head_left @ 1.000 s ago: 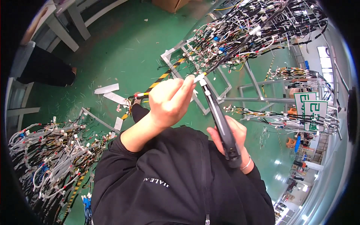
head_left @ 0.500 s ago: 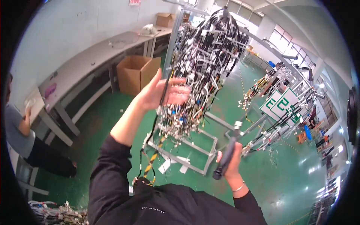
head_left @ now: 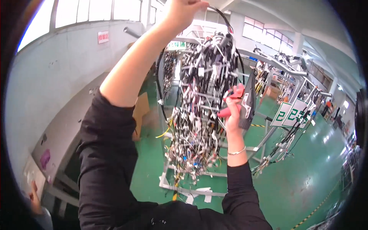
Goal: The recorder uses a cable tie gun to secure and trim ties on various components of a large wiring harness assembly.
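My left hand [head_left: 181, 14] is raised at the top of the head view, its fingers closed on a black wire harness [head_left: 220, 14]. The harness arcs over to the right of the hand, and a black length of it hangs down left of the big bundle. That dense bundle of wire harnesses [head_left: 205, 99], black with many white connectors, hangs from a metal rack in front of me. At the bundle's right side, my right hand [head_left: 232, 109] is closed around a long black hand tool [head_left: 248, 101], held upright. Its exact kind cannot be made out.
The metal rack's bars [head_left: 281, 65] run right, with white and green signs [head_left: 293, 115] and more harnesses. A cardboard box [head_left: 141, 113] stands behind my left arm. Along the left wall runs a workbench [head_left: 57, 138]; another person's arm [head_left: 35, 197] shows at lower left.
My left hand has risen from beside the bundle to above it, lifting the black harness. My right hand has come up with the tool, which is now beside the bundle. My view has tilted up.
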Demonstrator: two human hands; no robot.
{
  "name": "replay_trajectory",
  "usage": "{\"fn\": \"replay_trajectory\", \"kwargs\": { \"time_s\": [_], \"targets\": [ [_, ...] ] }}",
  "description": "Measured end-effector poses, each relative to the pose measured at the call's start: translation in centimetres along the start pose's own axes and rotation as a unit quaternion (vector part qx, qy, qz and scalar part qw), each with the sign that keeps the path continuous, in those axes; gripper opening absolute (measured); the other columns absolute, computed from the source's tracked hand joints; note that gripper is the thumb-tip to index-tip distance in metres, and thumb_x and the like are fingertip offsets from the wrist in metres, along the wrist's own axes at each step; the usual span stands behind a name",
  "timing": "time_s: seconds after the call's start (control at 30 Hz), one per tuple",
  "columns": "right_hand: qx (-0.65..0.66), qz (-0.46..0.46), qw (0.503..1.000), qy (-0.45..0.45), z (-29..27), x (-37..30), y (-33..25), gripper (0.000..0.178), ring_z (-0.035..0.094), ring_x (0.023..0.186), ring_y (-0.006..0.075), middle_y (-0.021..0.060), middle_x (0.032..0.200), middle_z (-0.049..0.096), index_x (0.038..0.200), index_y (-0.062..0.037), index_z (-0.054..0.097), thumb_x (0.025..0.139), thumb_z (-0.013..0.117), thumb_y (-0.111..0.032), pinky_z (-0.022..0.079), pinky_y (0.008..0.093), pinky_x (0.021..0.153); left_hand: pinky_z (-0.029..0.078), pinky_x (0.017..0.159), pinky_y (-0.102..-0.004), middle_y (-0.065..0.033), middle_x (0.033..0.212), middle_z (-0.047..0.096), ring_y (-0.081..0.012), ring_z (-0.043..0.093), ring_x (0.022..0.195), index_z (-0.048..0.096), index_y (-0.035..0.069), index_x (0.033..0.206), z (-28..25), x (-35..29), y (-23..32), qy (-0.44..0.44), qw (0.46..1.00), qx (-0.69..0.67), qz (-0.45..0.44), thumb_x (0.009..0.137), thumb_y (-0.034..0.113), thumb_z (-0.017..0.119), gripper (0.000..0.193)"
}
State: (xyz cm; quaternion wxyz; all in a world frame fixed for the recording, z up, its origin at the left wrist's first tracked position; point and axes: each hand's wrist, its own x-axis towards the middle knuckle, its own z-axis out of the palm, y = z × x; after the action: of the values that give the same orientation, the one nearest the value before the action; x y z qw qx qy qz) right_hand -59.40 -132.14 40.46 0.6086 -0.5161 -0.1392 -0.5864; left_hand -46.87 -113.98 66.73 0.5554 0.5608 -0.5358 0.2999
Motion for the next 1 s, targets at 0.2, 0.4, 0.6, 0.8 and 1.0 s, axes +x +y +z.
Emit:
{"fn": "replay_trajectory", "kwargs": {
  "time_s": [0.2, 0.4, 0.6, 0.8, 1.0],
  "targets": [
    [-0.08, -0.048, 0.995, 0.022, 7.4, 0.5, 1.9, 0.03, 0.059, 0.089, 0.0105, 0.0073, 0.107, 0.063, 0.113, -0.0068, 0.054, 0.088, 0.069, 0.001, 0.052, 0.0256, 0.075, 0.049, 0.059, -0.0418, -0.0154, 0.067, 0.065, -0.0232, 0.059, 0.059, 0.074, -0.004, 0.087, 1.3, 6.2, -8.3, -0.186, 0.964, 0.162, 0.096, 0.09, 0.025, 0.067, 0.029],
    [0.069, -0.235, 0.969, -0.019, 4.3, 0.3, -12.5, 0.045, 0.058, 0.097, 0.0247, 0.0181, 0.121, 0.059, 0.127, -0.0065, 0.054, 0.083, 0.061, -0.005, 0.044, 0.0429, 0.095, 0.04, 0.046, -0.0288, -0.0122, 0.072, 0.069, -0.0117, 0.047, 0.049, 0.072, -0.005, 0.089, -3.0, -1.2, 8.6, -0.068, 0.997, -0.021, 0.039, 0.098, 0.019, 0.061, 0.029],
    [0.141, 0.005, 0.971, -0.191, -0.5, 4.5, -14.7, 0.043, 0.051, 0.127, 0.0391, 0.0331, 0.155, 0.028, 0.119, -0.0049, 0.052, 0.079, 0.068, -0.013, 0.05, 0.0474, 0.098, 0.029, 0.042, -0.0216, -0.0032, 0.062, 0.057, -0.0078, 0.035, 0.047, 0.07, -0.006, 0.102, -5.9, 1.1, 3.4, -0.112, 0.968, -0.21, 0.081, 0.101, 0.026, 0.059, 0.034],
    [-0.069, 0.011, 0.996, -0.049, -7.7, 12.0, 1.1, 0.045, 0.065, 0.085, 0.0146, 0.006, 0.106, 0.067, 0.131, -0.0035, 0.056, 0.092, 0.071, -0.018, 0.052, 0.0234, 0.068, 0.033, 0.044, -0.0196, -0.0018, 0.063, 0.059, -0.0066, 0.039, 0.048, 0.072, -0.002, 0.095, -4.7, 0.7, 3.4, -0.191, 0.979, -0.058, -0.035, 0.098, 0.027, 0.064, 0.03],
    [-0.292, -0.076, 0.953, 0.035, 0.4, 11.2, 1.7, 0.041, 0.068, 0.083, 0.014, 0.0088, 0.098, 0.072, 0.12, -0.001, 0.065, 0.083, 0.081, -0.008, 0.056, 0.0293, 0.073, 0.053, 0.07, -0.0323, -0.0136, 0.086, 0.074, -0.0157, 0.065, 0.076, 0.076, -0.001, 0.104, -0.1, 0.0, 5.7, -0.356, 0.925, -0.005, 0.136, 0.094, 0.031, 0.07, 0.034]
  ]
}}
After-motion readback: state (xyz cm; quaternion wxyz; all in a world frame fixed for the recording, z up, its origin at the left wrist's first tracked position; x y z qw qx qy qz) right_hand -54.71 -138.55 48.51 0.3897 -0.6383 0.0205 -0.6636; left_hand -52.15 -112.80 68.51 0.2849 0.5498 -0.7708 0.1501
